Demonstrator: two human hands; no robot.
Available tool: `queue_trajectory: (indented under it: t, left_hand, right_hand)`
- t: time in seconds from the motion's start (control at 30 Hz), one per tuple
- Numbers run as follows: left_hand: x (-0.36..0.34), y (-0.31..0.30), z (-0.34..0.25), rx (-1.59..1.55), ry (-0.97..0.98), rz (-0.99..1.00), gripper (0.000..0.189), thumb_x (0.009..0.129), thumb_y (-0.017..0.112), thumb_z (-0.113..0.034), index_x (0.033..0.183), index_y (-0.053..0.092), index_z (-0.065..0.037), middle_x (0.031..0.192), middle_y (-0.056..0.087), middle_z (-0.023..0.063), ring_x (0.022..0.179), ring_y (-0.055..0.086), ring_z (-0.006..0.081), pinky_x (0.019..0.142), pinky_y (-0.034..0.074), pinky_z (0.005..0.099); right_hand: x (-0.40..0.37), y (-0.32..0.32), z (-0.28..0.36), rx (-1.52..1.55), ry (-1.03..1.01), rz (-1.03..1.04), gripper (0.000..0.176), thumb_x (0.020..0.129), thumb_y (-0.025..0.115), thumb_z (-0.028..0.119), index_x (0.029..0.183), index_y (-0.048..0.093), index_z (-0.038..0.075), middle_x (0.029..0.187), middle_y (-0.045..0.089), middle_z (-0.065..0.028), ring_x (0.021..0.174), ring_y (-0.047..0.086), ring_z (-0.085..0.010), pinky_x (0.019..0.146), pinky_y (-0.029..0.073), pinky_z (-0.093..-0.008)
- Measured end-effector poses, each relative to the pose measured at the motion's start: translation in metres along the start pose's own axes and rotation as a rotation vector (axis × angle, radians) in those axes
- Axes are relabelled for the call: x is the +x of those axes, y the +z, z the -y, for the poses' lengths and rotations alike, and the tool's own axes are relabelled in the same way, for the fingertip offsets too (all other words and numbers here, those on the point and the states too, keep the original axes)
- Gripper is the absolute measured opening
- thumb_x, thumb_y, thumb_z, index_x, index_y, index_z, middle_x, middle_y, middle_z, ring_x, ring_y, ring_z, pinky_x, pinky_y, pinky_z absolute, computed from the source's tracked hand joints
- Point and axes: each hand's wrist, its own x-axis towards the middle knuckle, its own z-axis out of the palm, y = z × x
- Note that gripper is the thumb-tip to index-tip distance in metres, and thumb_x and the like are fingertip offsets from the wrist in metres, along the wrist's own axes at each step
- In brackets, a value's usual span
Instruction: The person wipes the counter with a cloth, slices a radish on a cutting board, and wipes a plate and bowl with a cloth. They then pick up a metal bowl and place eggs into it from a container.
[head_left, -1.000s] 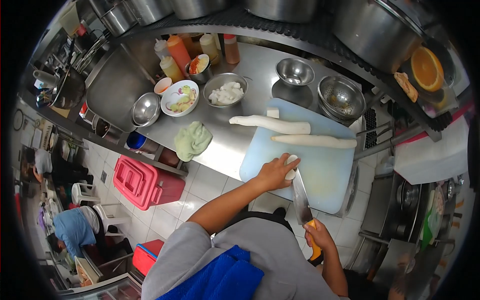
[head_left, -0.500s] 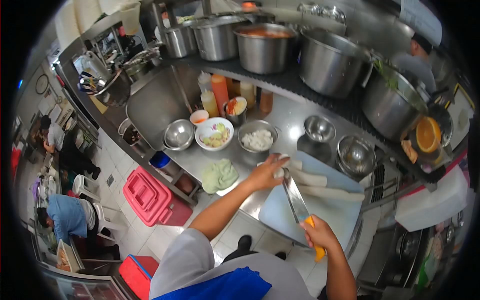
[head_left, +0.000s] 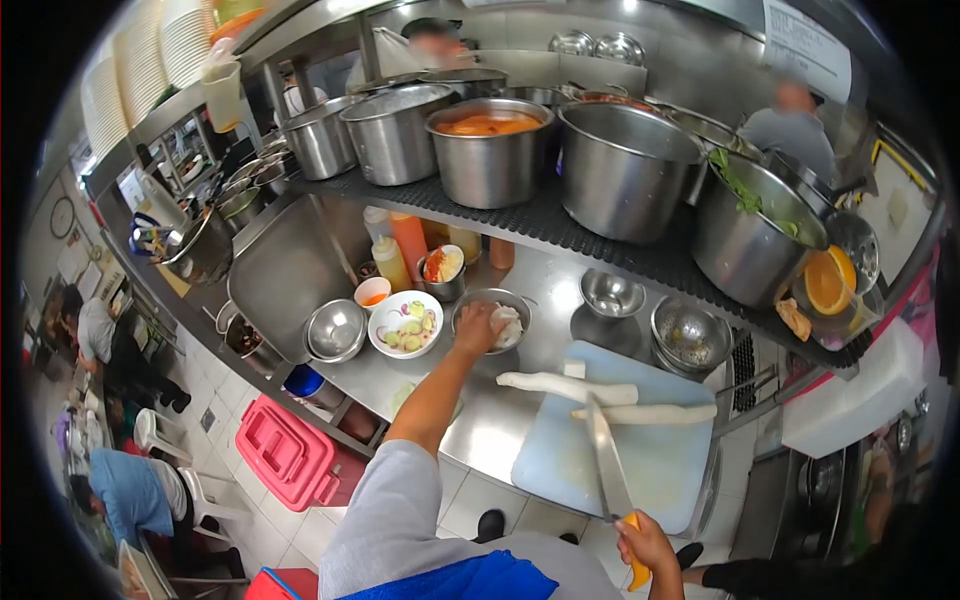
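My left hand (head_left: pixel 483 327) reaches into a metal bowl (head_left: pixel 524 343) of white cut pieces (head_left: pixel 509 326). Its fingers look loosely parted over the pieces, partly blurred. A large knife (head_left: pixel 611 461) with a yellow handle is held in my right hand (head_left: pixel 646 542); its blade points away from me, over the light blue cutting board (head_left: pixel 560 465). Two long peeled white sticks, like a root vegetable, lie on the board: the upper stick (head_left: pixel 535 384) extends past its left edge, and the lower stick (head_left: pixel 675 414) is near the blade tip. A short white piece (head_left: pixel 574 368) sits behind them.
A white bowl of cut vegetables (head_left: pixel 405 295) and an unfilled metal bowl (head_left: pixel 337 330) stand left. More metal bowls (head_left: pixel 692 333) are at right. Large pots (head_left: pixel 632 165) line the raised shelf. A pink lidded bin (head_left: pixel 290 450) stands on the floor. Other people are nearby.
My left hand has gone from the white piece on the board to the bowl. The knife has drawn back toward me in my right hand. The view has shifted upward.
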Motion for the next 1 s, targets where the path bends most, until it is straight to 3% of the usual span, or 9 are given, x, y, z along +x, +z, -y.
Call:
queue_trajectory:
  t: [0.13, 0.2, 0.3, 0.43, 0.57, 0.67, 0.8, 0.9, 1.0]
  left_hand:
    - [0.0, 0.016, 0.014, 0.173, 0.213, -0.285, 0.053, 0.081, 0.069, -0.041, 0.124, 0.058, -0.011, 0.127, 0.051, 0.0159, 0.118, 0.046, 0.0393, 0.097, 0.041, 0.0502]
    - [0.001, -0.011, -0.018, 0.136, 0.334, -0.348, 0.053, 0.082, 0.069, -0.034, 0.126, 0.055, -0.008, 0.127, 0.053, 0.0165, 0.118, 0.046, 0.0391, 0.1, 0.039, 0.0474]
    - [-0.006, -0.034, -0.075, -0.115, 0.392, -0.23, 0.052, 0.082, 0.07, -0.026, 0.127, 0.054, -0.006, 0.126, 0.054, 0.0157, 0.119, 0.046, 0.0357, 0.102, 0.039, 0.0433]
    - [-0.015, -0.019, -0.118, -0.132, 0.614, 0.351, 0.055, 0.081, 0.07, -0.022, 0.131, 0.052, -0.008, 0.129, 0.054, 0.0136, 0.122, 0.046, 0.0322, 0.104, 0.038, 0.0418]
    - [-0.005, 0.039, -0.136, -0.054, 0.42, 0.682, 0.056, 0.089, 0.057, -0.038, 0.135, 0.048, -0.007, 0.133, 0.05, 0.0205, 0.123, 0.049, 0.0359, 0.105, 0.039, 0.0436]
    - [0.003, 0.051, -0.148, -0.011, 0.405, 0.893, 0.058, 0.081, 0.061, -0.036, 0.13, 0.051, -0.006, 0.124, 0.056, 0.0212, 0.116, 0.054, 0.0365, 0.099, 0.044, 0.0453]
    - [0.005, 0.055, -0.15, 0.089, 0.471, 0.874, 0.055, 0.077, 0.063, -0.03, 0.126, 0.054, -0.006, 0.114, 0.061, 0.0215, 0.106, 0.059, 0.0375, 0.093, 0.047, 0.043]
    - [-0.005, 0.054, -0.142, 0.004, 0.362, 0.71, 0.053, 0.077, 0.063, -0.028, 0.124, 0.054, -0.005, 0.108, 0.063, 0.0217, 0.103, 0.06, 0.0377, 0.089, 0.048, 0.0436]
    - [-0.014, 0.046, -0.135, -0.01, 0.146, 0.484, 0.061, 0.074, 0.066, -0.032, 0.128, 0.049, -0.01, 0.114, 0.06, 0.0207, 0.11, 0.058, 0.0377, 0.094, 0.048, 0.0433]
  right_hand:
    - [-0.035, -0.006, -0.047, 0.154, 0.089, -0.168, 0.02, 0.094, 0.057, 0.022, 0.091, 0.048, 0.005, 0.057, 0.052, -0.0045, 0.041, 0.049, -0.0145, 0.04, 0.041, -0.029]
    - [-0.046, -0.003, -0.061, 0.173, 0.07, -0.243, 0.02, 0.094, 0.057, 0.023, 0.091, 0.049, 0.005, 0.056, 0.051, -0.004, 0.04, 0.049, -0.014, 0.04, 0.041, -0.0285]
    - [-0.055, 0.003, -0.052, 0.163, 0.071, -0.299, 0.019, 0.093, 0.056, 0.021, 0.09, 0.048, 0.004, 0.056, 0.05, -0.0039, 0.04, 0.048, -0.0137, 0.039, 0.041, -0.0279]
    - [-0.054, 0.013, -0.042, 0.197, 0.019, -0.362, 0.019, 0.092, 0.057, 0.02, 0.091, 0.048, 0.004, 0.055, 0.05, -0.0044, 0.039, 0.049, -0.0142, 0.038, 0.041, -0.028]
    - [-0.047, 0.026, -0.048, 0.188, 0.02, -0.389, 0.016, 0.092, 0.057, 0.016, 0.092, 0.048, 0.004, 0.055, 0.049, -0.0045, 0.038, 0.047, -0.0144, 0.037, 0.04, -0.0276]
    - [-0.05, 0.042, -0.057, 0.211, 0.009, -0.394, 0.014, 0.092, 0.057, 0.015, 0.093, 0.048, 0.004, 0.055, 0.049, -0.0046, 0.038, 0.047, -0.0146, 0.037, 0.041, -0.0276]
    - [-0.056, 0.055, -0.074, 0.296, -0.002, -0.396, 0.013, 0.092, 0.057, 0.015, 0.093, 0.049, 0.005, 0.055, 0.049, -0.0047, 0.039, 0.048, -0.0148, 0.038, 0.041, -0.0276]
    - [-0.065, 0.053, -0.078, 0.283, -0.011, -0.378, 0.013, 0.092, 0.058, 0.015, 0.092, 0.049, 0.005, 0.056, 0.05, -0.0045, 0.04, 0.048, -0.0145, 0.038, 0.041, -0.0278]
    - [-0.071, 0.038, -0.086, 0.257, -0.02, -0.335, 0.014, 0.092, 0.058, 0.015, 0.091, 0.048, 0.005, 0.056, 0.05, -0.0044, 0.04, 0.048, -0.0144, 0.038, 0.041, -0.0284]
